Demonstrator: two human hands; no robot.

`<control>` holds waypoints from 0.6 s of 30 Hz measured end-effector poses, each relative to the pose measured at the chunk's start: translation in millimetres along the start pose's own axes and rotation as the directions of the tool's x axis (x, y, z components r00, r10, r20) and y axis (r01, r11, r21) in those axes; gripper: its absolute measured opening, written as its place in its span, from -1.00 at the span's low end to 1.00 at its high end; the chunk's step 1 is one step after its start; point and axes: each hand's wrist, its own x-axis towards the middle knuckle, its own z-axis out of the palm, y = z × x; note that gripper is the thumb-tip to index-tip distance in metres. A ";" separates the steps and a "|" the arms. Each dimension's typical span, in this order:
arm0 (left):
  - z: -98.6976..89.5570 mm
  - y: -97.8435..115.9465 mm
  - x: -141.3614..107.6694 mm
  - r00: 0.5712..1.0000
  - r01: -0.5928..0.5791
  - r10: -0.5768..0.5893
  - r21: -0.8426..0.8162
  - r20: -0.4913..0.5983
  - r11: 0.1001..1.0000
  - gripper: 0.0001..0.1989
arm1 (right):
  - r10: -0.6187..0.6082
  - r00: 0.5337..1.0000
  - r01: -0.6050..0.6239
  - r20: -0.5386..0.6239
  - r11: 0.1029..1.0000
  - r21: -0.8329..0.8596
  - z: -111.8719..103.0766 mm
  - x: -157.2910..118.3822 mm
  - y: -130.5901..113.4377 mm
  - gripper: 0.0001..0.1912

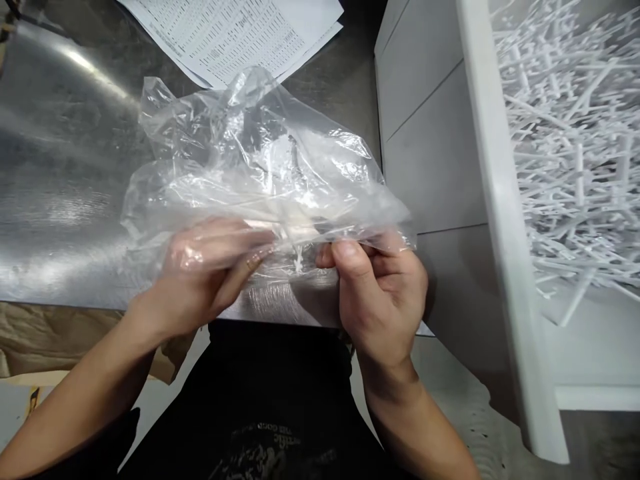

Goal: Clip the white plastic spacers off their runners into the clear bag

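Observation:
A clear plastic bag (260, 160), crumpled and shiny, lies across the metal table in front of me. My left hand (207, 263) is partly inside or under the film, thumb and fingers pinched near the bag's front edge. On the other side my right hand (383, 283) grips that same edge between thumb and bent fingers. Between the two hands a small white plastic piece (299, 259) shows through the film. Whitish material seems to lie within the bag, but glare hides what it is.
Printed sheets (235, 33) lie at the back of the metal table (60, 180). To the right stands a white bin (520, 267) with a tall wall, holding many thin white plastic pieces (580, 147). Brown paper (60, 337) is below the table's front left edge.

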 end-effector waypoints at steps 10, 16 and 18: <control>-27.3 38.9 -33.7 0.953 -0.026 0.029 -0.014 0.302 1.000 -0.90 | -0.343 0.937 0.347 0.062 0.898 -0.272 -4.6 -18.1 17.4 -0.83; -56.1 59.4 -47.5 0.953 0.106 -0.068 -0.116 0.295 0.988 -0.82 | -0.507 0.859 0.501 0.075 0.800 -0.331 -4.3 -21.6 26.2 -0.68; -68.4 70.9 -57.9 0.955 0.168 -0.115 -0.181 0.272 0.969 -0.86 | -0.579 0.806 0.582 0.126 0.734 -0.351 -4.1 -20.7 27.4 -0.60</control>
